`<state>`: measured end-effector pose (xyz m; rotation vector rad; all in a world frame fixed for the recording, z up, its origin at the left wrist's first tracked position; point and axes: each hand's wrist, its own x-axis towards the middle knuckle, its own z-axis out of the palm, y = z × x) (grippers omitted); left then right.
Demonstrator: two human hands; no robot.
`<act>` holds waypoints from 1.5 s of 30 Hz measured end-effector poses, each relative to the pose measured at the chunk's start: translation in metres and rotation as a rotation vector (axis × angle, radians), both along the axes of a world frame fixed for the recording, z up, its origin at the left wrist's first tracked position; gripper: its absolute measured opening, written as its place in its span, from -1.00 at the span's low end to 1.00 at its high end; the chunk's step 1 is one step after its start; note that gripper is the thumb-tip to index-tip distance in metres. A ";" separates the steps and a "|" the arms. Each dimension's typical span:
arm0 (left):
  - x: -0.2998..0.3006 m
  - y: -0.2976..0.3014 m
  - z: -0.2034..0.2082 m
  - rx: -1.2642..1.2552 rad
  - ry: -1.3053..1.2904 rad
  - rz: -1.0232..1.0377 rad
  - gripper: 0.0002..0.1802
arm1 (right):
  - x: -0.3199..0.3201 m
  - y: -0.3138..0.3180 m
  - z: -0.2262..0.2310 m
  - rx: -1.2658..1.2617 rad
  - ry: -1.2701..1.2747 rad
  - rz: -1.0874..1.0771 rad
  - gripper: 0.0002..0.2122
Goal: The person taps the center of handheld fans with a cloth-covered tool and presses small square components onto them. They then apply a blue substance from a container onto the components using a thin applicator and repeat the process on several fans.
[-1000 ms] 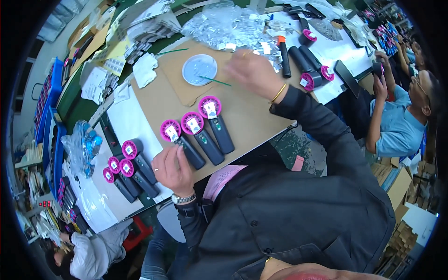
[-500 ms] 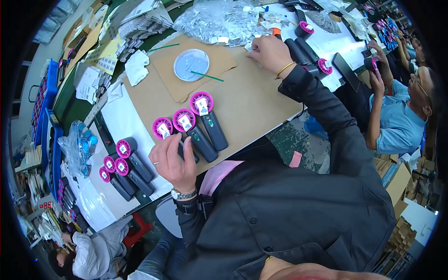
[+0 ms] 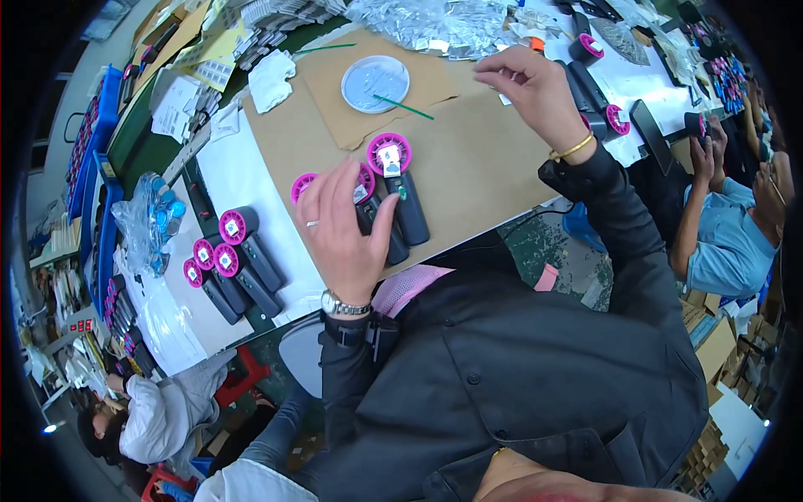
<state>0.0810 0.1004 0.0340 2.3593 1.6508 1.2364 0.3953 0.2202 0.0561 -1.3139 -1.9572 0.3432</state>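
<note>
My left hand (image 3: 345, 230) hovers over or rests on handheld fans, its fingers stretched out and hiding parts of two of them; whether it touches them I cannot tell. Beside it lies another fan (image 3: 410, 205) with a magenta head, dark grey handle, white paper piece on the head and a small green patch. My right hand (image 3: 535, 92) is raised above the far right of the brown board (image 3: 477, 159), thumb and index fingertips close together. Anything between them is too small to make out. A white round dish (image 3: 374, 84) holds a green stick (image 3: 403, 107), on torn cardboard (image 3: 326, 100).
More fans (image 3: 259, 268) lie at the left, others (image 3: 585, 88) at the right. Clear plastic bags (image 3: 435, 25) pile up at the back, near a crumpled white cloth (image 3: 271, 87). A co-worker in a light blue shirt (image 3: 723, 234) holds a fan at the right.
The whole view has shifted, with the table appearing higher and further right. My left hand has moved up over the fans and its fingers have straightened. My right hand has lifted off the board.
</note>
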 end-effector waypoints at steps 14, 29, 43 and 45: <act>0.022 0.020 -0.003 -0.198 0.160 0.055 0.05 | -0.097 -0.008 -0.003 -0.364 0.166 0.454 -0.83; 0.022 0.023 -0.007 -0.177 0.114 0.066 0.07 | -0.102 -0.001 -0.012 -0.435 0.058 0.457 -0.86; 0.022 0.023 -0.010 -0.201 0.081 0.064 -0.01 | -0.114 -0.008 -0.008 -0.331 -0.149 0.315 -0.81; 0.022 0.025 -0.010 -0.200 0.077 0.053 -0.02 | -0.112 0.000 -0.017 -0.247 -0.133 0.306 -0.76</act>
